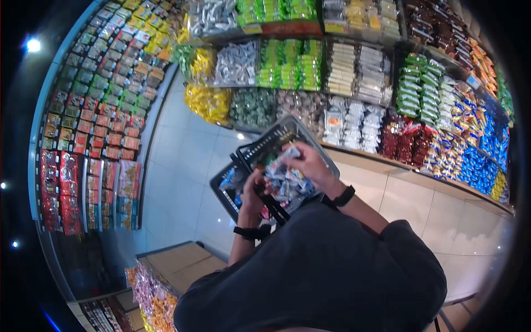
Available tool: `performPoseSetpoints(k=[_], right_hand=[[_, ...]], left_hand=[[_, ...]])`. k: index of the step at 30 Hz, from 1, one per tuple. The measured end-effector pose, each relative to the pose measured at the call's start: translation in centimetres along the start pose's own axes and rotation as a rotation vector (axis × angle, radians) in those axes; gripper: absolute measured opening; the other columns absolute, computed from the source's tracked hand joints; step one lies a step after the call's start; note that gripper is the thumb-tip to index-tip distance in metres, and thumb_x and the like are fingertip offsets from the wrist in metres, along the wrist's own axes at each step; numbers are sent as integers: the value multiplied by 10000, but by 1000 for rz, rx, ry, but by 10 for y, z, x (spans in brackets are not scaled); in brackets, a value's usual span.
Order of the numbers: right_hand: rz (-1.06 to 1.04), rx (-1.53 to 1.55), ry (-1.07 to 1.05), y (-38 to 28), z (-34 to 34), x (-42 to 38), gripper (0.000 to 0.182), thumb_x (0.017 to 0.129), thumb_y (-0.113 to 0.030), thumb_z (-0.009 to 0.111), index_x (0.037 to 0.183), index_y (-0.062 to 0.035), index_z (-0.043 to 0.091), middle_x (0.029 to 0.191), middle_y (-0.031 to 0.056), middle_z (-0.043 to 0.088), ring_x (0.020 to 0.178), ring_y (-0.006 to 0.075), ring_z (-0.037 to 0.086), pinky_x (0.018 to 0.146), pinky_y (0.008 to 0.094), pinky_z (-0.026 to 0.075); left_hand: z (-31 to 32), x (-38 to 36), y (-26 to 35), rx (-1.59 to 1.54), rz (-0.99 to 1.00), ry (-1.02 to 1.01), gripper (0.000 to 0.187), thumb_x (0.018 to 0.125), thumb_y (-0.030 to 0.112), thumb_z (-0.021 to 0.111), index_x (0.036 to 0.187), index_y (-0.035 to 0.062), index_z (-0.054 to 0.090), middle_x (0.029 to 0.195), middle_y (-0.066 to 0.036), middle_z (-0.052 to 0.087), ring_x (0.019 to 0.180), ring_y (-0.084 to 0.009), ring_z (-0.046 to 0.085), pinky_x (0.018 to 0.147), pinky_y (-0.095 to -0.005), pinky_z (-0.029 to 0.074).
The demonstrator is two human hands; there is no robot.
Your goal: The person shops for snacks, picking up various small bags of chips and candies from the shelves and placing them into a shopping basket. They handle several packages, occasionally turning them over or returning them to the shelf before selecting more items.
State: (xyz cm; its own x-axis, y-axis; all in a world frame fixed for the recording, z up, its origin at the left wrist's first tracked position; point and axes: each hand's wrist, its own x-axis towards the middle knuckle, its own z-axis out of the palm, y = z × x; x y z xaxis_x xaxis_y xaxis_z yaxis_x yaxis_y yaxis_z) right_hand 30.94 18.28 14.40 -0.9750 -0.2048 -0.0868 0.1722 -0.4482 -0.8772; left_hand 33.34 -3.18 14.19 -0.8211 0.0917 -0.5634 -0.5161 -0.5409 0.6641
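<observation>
- In the head view, the dark basket (306, 135) hangs or rests just in front of the person, between the hands; I can't make out what bears its weight. It looks like stiff plastic, best taken by its black handle (240, 164) or the rim.
- Inside it lies a loose heap of wrapped packets (294, 187), with blue packets (232, 180) at the left end. I'd judge each one light, with a thin, crinkly, slippery wrapper; a pinch across the middle or at a sealed edge should do, with little squeeze, since whatever is inside might crush.
- The right hand (311, 166) is above the basket's far right part, thumb and fingers closed together on a small pale packet (291, 152), held over the heap.
- The left hand (253, 192) is at the basket's near left part, fingers bent and partly curled, close beside the black handle. From here I can't tell whether they grip anything.
- Beyond, to the far right, stands a stepped display (353, 119) of bagged goods; a tall rack (99, 116) rises to the left.
</observation>
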Motion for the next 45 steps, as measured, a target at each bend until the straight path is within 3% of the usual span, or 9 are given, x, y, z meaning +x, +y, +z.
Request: performPoseSetpoints(k=[1, 5, 17, 27, 31, 35, 38, 39, 45], right_hand=[[-15, 56, -8, -4, 0, 4, 293, 929, -56, 665, 1207, -14, 584, 1030, 46, 675, 859, 92, 630, 756, 232, 520], [45, 197, -67, -41, 13, 9, 237, 1000, -130, 582, 1205, -10, 573, 1147, 93, 682, 934, 96, 637, 836, 255, 515], [244, 398, -64, -33, 98, 84, 291, 1023, -180, 547, 1267, -20, 541, 1158, 133, 672, 960, 124, 642, 812, 240, 518], [32, 172, 81, -33, 173, 226, 251, 964, -117, 643, 1185, -2, 615, 1029, 22, 667, 866, 78, 625, 763, 218, 524], [-409, -388, 290, -91, 167, 281, 238, 934, -127, 688, 1089, 19, 579, 934, 53, 679, 786, 95, 636, 672, 245, 529], [-579, -990, 427, -171, 150, 359, 257, 929, -150, 676, 1128, -15, 584, 887, 82, 698, 685, 158, 658, 599, 298, 524], [-722, -1479, 374, -212, 140, 436, 269, 905, -208, 670, 1127, -59, 630, 856, 215, 676, 803, 319, 685, 667, 406, 516], [-946, -1653, 320, -221, 134, 467, 265, 908, -206, 666, 1120, -48, 646, 861, 224, 680, 859, 384, 666, 726, 442, 515], [-913, -1731, 317, -247, 125, 636, 359, 886, -283, 703, 1167, -61, 670, 957, 226, 698, 940, 402, 665, 832, 471, 523]], left_hand=[[5, -10, 7, 34, 31, -43, 388, 973, 415, 509, 709, 145, 416, 633, -35, 493, 503, -122, 415, 478, -237, 347], [-14, -19, 25, -5, 7, -140, 404, 984, 442, 452, 710, 153, 389, 548, -53, 457, 445, -151, 413, 516, -278, 361], [-121, 16, 106, -164, -58, -81, 366, 958, 383, 516, 713, 148, 380, 510, 53, 245, 417, -85, 230, 448, -250, 211], [-211, 74, 270, -222, 4, -252, 370, 970, 377, 496, 707, 139, 389, 497, 51, 256, 392, -81, 259, 410, -250, 214], [-224, 86, 333, -239, 9, -350, 360, 957, 346, 517, 692, 142, 384, 473, 46, 264, 381, -78, 282, 390, -228, 239], [-235, 99, 384, -225, 42, -490, 338, 980, 339, 491, 730, 140, 382, 472, 40, 277, 357, -72, 280, 362, -217, 230], [-232, 108, 411, -281, 65, -475, 258, 992, 295, 487, 827, 113, 408, 515, 41, 289, 353, -58, 263, 312, -201, 224], [-228, 111, 420, -295, 67, -468, 241, 997, 284, 484, 857, 101, 413, 521, 42, 294, 349, -54, 261, 293, -202, 229], [-219, 136, 462, -291, 102, -488, 215, 990, 284, 489, 918, 102, 400, 538, 37, 293, 348, -47, 217, 282, -201, 208]])
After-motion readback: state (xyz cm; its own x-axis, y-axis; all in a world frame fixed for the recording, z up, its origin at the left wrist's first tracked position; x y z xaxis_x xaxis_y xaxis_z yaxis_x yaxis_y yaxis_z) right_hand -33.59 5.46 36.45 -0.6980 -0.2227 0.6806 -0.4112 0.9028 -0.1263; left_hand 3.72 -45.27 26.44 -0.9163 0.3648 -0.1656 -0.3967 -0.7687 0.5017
